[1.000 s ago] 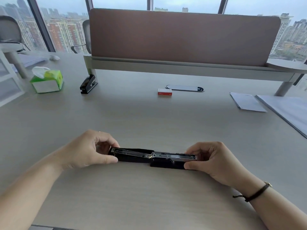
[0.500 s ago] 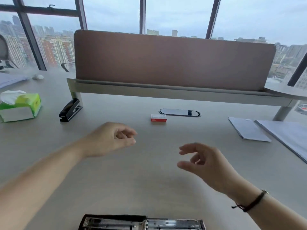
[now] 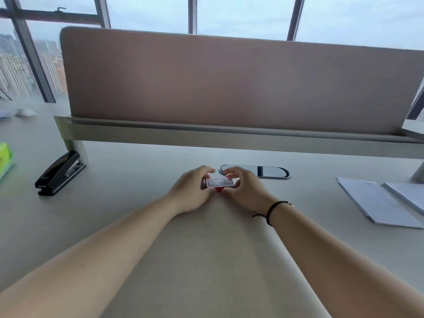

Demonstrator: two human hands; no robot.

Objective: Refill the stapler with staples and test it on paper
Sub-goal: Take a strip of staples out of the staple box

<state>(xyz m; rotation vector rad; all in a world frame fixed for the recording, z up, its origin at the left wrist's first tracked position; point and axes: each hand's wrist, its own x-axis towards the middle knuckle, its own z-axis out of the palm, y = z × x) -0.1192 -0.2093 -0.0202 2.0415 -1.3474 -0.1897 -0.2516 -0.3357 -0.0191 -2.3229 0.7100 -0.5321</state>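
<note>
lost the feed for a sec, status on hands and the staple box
Left hand and right hand both on staple box, held just above the desk. Opened stapler out of view. Nothing in the way.

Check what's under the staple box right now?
Both hands, left hand and right hand, hold the staple box above the desk. Fingers cover its underside; contents not visible.

The green tissue box [image 3: 4, 160] is cut by the left edge; the staple box [image 3: 219, 182] label is unreadable.
</note>
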